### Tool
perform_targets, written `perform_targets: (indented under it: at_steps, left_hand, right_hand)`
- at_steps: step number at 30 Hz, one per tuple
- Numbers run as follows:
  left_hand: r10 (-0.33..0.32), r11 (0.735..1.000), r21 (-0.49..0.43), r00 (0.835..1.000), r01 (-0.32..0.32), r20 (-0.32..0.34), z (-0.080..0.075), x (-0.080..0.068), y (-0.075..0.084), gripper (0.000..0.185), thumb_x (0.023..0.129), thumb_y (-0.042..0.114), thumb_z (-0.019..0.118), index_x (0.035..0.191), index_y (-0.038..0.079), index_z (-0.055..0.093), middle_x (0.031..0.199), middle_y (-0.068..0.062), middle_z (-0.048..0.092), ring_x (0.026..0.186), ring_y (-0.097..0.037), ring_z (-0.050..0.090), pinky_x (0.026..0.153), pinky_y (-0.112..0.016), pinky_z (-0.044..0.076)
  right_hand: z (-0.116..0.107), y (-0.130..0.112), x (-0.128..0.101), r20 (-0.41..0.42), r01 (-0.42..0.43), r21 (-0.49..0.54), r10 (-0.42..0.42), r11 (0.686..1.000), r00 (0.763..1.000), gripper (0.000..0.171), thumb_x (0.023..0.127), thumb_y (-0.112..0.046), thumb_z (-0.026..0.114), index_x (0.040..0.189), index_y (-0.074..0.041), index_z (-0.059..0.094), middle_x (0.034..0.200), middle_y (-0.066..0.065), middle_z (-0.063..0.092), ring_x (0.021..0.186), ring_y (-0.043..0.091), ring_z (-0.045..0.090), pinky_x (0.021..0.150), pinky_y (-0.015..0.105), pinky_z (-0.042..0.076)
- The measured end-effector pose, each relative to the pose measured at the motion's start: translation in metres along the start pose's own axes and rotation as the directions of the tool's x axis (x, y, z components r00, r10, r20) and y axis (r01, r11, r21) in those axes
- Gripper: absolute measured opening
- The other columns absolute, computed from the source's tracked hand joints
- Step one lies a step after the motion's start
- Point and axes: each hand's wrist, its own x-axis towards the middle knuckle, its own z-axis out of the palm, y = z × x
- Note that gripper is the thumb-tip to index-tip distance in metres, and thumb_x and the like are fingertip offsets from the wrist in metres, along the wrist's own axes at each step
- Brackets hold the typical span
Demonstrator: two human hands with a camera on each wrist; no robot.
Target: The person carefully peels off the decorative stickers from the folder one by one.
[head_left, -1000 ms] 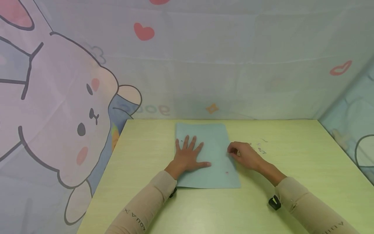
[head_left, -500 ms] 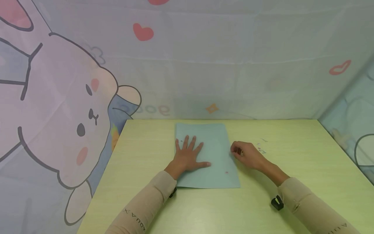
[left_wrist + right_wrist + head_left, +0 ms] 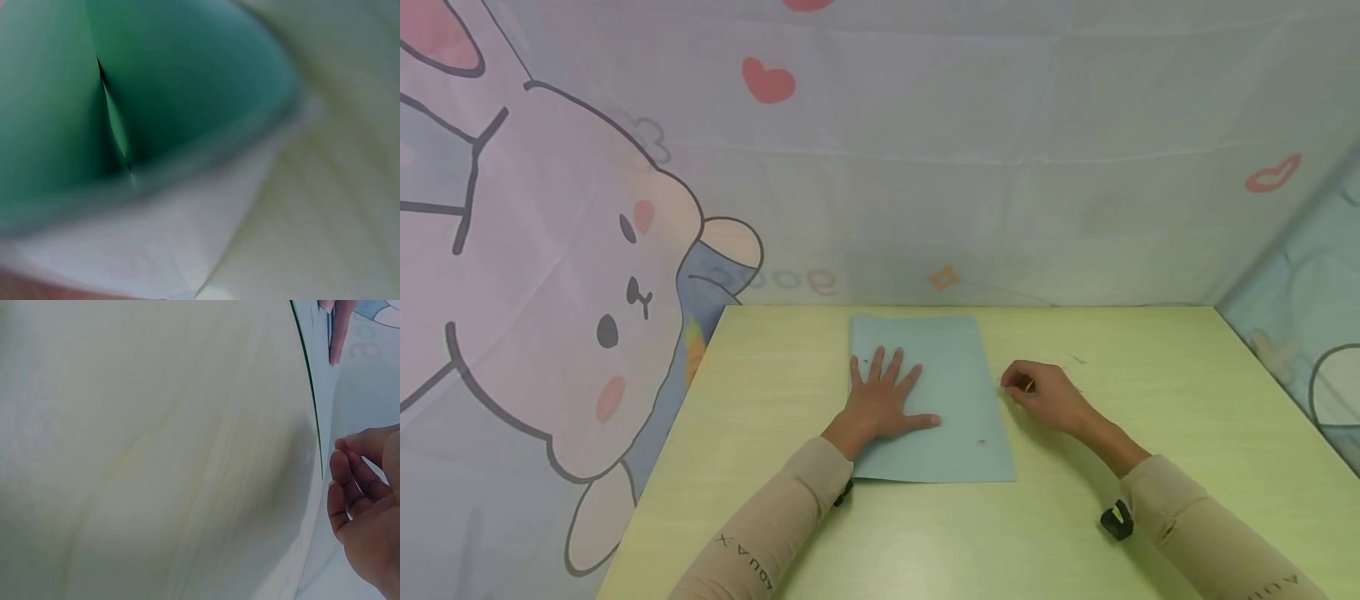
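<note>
Fingers (image 3: 880,371) spread flat on green sheet (image 3: 951,392), long axis running away across bench (image 3: 1150,350); right hand (image 3: 1041,396) curled beside it, pinching something small.

pale teal paper sheet (image 3: 940,392) on a light yellow-green table (image 3: 1150,433); beige sleeves (image 3: 760,542).

Left sleeve (image 3: 752,550): dark capital letters printed along the forearm, upside down from the head view. "AQUA" reads plainly; a further character, seemingly "X", stands apart nearer the wrist.

Right sleeve (image 3: 1232,542): similar dark lettering near the lower picture edge, cut off; only strokes like "A I I I" show, not legible as a word.

Backdrop cloth (image 3: 925,167): faint pinkish characters beside the rabbit drawing's ear, mirrored or inverted, roughly "good"; reading uncertain.

Wrist views: no lettering legible; the left is badly blurred.
</note>
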Motion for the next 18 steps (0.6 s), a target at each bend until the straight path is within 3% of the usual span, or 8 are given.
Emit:
perform_targets:
  at_steps: [9, 18]
  left_hand:
    - [0.003, 1.000, 0.014, 1.000, -0.003, 0.000, 0.000, 0.000, -0.001, 0.104, 0.089, 0.092, 0.044, 0.171, 0.034, 0.020, 0.179, -0.007, 0.005, 0.163, -0.038, -0.004, 0.122, -0.073, -0.002]
    - [0.013, 1.000, -0.011, 1.000, -0.013, -0.008, -0.002, -0.001, -0.001, 0.103, 0.089, 0.090, 0.046, 0.171, 0.031, 0.024, 0.178, -0.008, 0.007, 0.163, -0.038, -0.002, 0.121, -0.074, -0.001]
  right_hand:
    - [-0.005, 0.009, -0.002, -0.069, -0.041, 0.023, 0.042, 0.999, 0.997, 0.015, 0.099, 0.001, 0.071, 0.114, -0.002, 0.069, 0.096, 0.004, 0.073, 0.087, 0.019, 0.069, 0.078, 0.034, 0.057]
    - [-0.012, 0.016, -0.004, -0.104, -0.067, 0.005, 0.068, 0.998, 0.992, 0.007, 0.100, -0.002, 0.072, 0.105, -0.004, 0.076, 0.095, 0.005, 0.077, 0.087, 0.022, 0.071, 0.078, 0.037, 0.057]
